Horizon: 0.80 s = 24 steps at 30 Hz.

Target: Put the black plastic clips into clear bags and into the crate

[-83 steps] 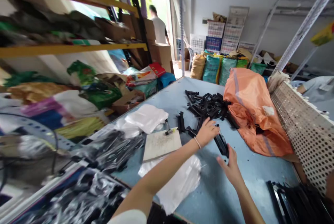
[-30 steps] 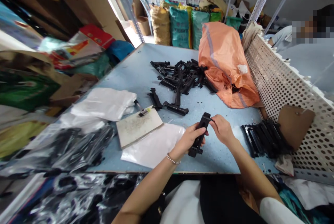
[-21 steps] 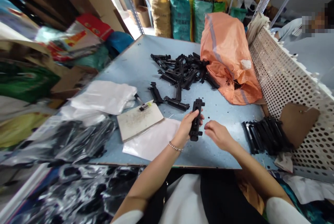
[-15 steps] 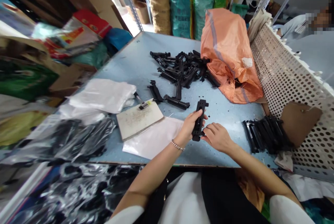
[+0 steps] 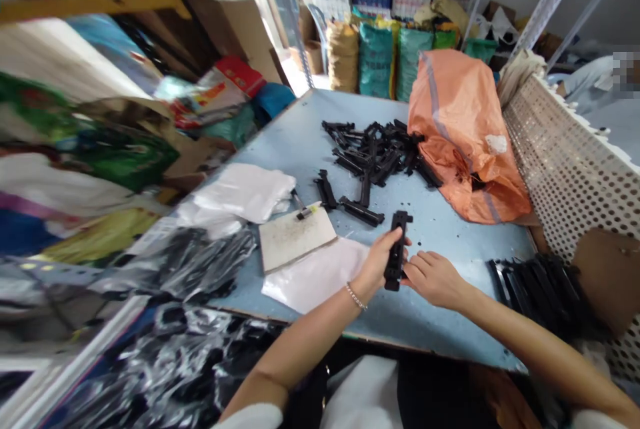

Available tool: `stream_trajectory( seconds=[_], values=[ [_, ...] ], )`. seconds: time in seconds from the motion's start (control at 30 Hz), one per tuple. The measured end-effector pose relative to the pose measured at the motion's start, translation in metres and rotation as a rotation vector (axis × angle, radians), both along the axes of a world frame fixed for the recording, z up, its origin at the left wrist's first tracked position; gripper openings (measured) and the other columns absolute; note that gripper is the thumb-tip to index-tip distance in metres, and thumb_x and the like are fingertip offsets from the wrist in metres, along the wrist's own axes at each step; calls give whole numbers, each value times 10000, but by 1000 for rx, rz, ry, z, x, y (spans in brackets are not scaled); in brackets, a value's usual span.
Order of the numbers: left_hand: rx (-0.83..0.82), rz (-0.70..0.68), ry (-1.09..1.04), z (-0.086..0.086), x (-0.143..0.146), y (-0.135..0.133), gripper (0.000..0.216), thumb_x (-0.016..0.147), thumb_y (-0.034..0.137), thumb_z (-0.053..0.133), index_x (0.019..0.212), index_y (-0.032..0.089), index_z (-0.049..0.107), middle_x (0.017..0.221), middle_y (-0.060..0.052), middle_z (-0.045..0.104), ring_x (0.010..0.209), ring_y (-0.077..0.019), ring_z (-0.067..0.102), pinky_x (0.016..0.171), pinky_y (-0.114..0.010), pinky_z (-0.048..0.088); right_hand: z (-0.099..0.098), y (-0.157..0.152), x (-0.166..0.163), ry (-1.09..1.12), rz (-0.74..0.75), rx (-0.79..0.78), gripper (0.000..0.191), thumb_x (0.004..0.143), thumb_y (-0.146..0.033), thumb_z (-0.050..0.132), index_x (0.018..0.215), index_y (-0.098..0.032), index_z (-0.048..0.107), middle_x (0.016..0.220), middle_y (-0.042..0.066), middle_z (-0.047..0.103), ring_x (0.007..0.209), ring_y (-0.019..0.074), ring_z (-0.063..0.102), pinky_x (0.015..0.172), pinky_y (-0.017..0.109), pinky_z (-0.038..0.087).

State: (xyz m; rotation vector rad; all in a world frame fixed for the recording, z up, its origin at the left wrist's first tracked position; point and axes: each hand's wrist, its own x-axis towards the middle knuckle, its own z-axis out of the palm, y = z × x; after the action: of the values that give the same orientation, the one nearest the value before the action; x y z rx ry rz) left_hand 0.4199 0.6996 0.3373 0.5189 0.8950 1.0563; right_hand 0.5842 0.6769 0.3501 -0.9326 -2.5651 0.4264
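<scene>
My left hand (image 5: 379,261) is wrapped round a long black plastic part (image 5: 397,255) with slots and a small tab at its far end. The part points away from me above the blue table. Against its lower right edge, my right hand (image 5: 431,278) has its fingers curled in a pinch; exactly what the fingertips grip is hidden. Beyond my hands lies a heap of similar black parts (image 5: 373,155). Two separate parts rest nearer, one of them a black part (image 5: 361,211) lying crosswise. To the right, several black parts (image 5: 537,289) stand packed side by side in a row.
An orange woven sack (image 5: 465,129) lies at the table's far right, beside a perforated white panel (image 5: 560,169). On the left are a worn board (image 5: 297,240), white bags (image 5: 245,192) and clear-wrapped black items (image 5: 207,262). Dark crumbs dot the blue table (image 5: 280,132). Someone's sleeve shows beyond the panel.
The camera view has turned to the left, so everything sits lower and farther right. Both hands keep about the same hold on the black part.
</scene>
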Motion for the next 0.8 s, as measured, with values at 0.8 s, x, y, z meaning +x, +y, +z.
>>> stream_trajectory(
  seconds=[0.8],
  values=[
    [-205, -25, -113, -39, 29, -15, 404, 798, 496, 740, 910, 111, 692, 780, -75, 672, 614, -149, 579, 596, -263, 442, -58, -26, 10, 259, -200, -559, 618, 1047, -579, 196, 630, -236, 497, 504, 4, 491, 426, 148, 442, 449, 290, 353]
  ],
)
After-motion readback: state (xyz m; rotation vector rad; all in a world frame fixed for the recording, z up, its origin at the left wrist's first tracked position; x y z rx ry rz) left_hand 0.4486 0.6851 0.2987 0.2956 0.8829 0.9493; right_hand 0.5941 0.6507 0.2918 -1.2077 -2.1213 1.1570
